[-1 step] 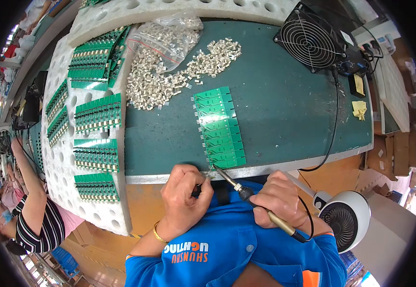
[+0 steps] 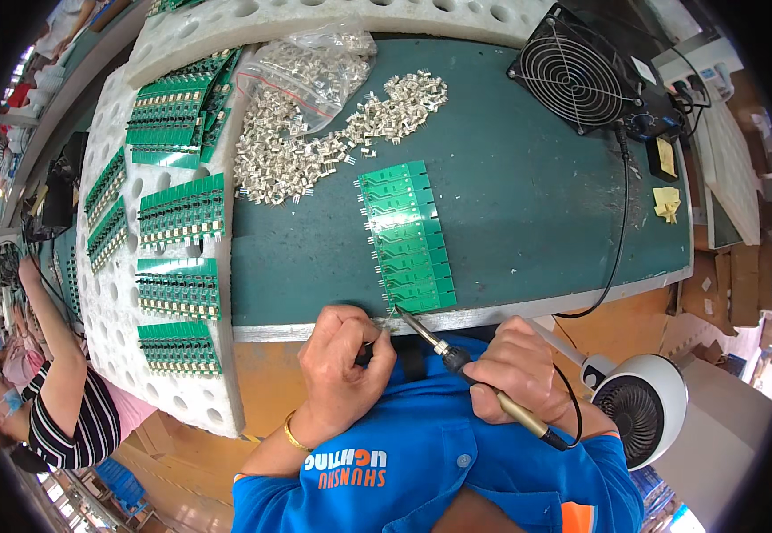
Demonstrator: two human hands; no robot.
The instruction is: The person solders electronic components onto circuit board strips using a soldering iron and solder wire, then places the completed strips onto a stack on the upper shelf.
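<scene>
A green circuit board panel (image 2: pixel 406 235) lies on the table, its row of white pins along the left edge. My right hand (image 2: pixel 517 369) is wrapped round a soldering iron (image 2: pixel 519 415), whose tip meets the panel's near left corner. Beside that corner my left hand (image 2: pixel 343 364) is closed in a pinch at the table's front edge; what it pinches is too small to make out. Further back lies a heap of small white connectors (image 2: pixel 275 160), partly under a clear plastic bag (image 2: pixel 319 71) of similar parts.
White foam (image 2: pixel 159 391) on the left carries several finished-looking green boards (image 2: pixel 179 289). At the back right stands a black fan (image 2: pixel 572 75), with a cable running forward from the box beside it. A white fan (image 2: pixel 639 409) is by my right arm. Another person (image 2: pixel 71 400) sits at far left.
</scene>
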